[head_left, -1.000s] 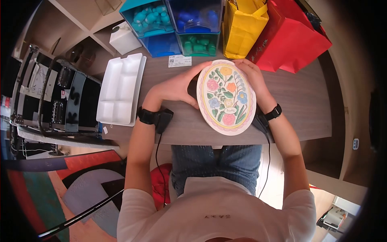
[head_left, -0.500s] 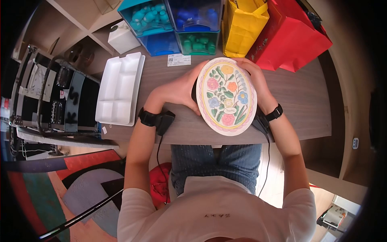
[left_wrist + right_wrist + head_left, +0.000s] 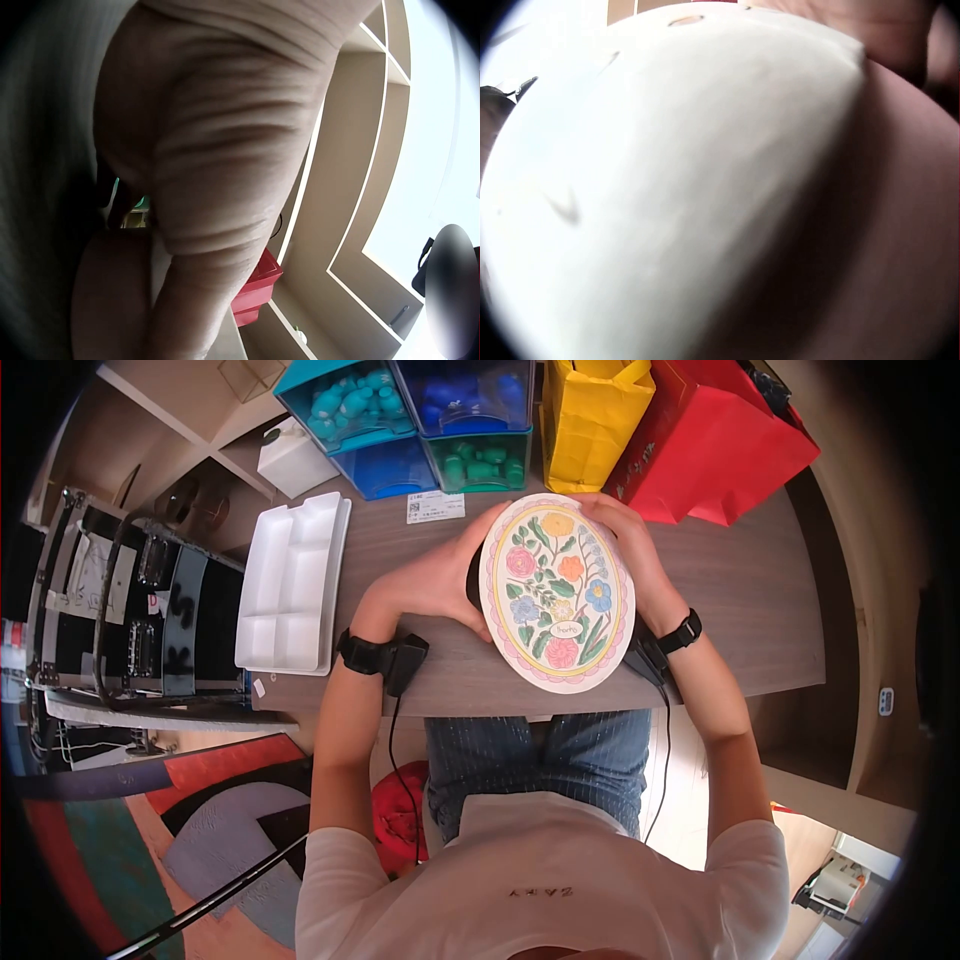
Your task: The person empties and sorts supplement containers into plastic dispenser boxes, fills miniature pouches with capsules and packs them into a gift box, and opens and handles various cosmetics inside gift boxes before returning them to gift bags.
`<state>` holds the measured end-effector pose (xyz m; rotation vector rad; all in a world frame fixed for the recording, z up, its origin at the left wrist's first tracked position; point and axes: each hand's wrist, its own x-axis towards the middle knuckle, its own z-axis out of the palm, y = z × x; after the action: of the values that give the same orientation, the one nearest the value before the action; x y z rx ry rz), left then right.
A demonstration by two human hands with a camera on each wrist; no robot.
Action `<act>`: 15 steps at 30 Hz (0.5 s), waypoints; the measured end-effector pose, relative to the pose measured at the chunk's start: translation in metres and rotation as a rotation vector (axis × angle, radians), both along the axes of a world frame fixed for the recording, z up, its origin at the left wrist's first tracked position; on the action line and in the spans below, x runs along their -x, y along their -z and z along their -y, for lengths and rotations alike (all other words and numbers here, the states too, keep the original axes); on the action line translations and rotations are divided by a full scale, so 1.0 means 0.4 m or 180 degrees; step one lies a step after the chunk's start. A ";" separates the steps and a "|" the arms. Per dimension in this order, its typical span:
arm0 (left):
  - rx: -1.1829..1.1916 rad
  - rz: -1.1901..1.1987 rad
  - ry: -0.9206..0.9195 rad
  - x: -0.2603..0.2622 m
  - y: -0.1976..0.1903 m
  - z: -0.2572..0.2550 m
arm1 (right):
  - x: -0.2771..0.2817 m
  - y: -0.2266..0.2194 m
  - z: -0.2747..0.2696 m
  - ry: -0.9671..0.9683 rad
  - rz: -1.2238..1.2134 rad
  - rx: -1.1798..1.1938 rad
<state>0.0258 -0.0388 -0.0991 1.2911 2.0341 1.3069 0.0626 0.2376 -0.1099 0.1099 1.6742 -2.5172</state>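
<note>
An oval floral panel (image 3: 558, 592) with a pink scalloped border is held in front of the person, over the desk. It bears yellow, pink, orange and blue flowers and a small lettered label. My left hand (image 3: 437, 582) holds its left edge, thumb low and fingers toward the top, partly hidden behind it. Around the upper right edge curls my right hand (image 3: 640, 555). The left wrist view is mostly filled by the left hand (image 3: 217, 142). A blurred pale surface of the panel (image 3: 652, 165) fills much of the right wrist view.
A white divided tray (image 3: 290, 585) lies to the left on the desk (image 3: 740, 630). Blue and green drawers (image 3: 475, 460) hold small bottle-like items at the back. Beside them stand a yellow bag (image 3: 592, 430) and a red bag (image 3: 715, 450). A printed slip (image 3: 437, 507) lies before the drawers.
The left hand has drawn in closer around the panel's left edge. The head view has shifted slightly; the panel stays between both hands at nearly the same tilt.
</note>
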 end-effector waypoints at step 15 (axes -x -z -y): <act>-0.0206 -0.0013 -0.0013 0.002 0.002 0.004 | -0.006 -0.024 -0.002 0.0111 0.0156 0.0105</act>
<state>0.0249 -0.0403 -0.0999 1.3195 2.0135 1.3836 0.0650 0.2383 -0.1005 0.1980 1.6259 -2.5443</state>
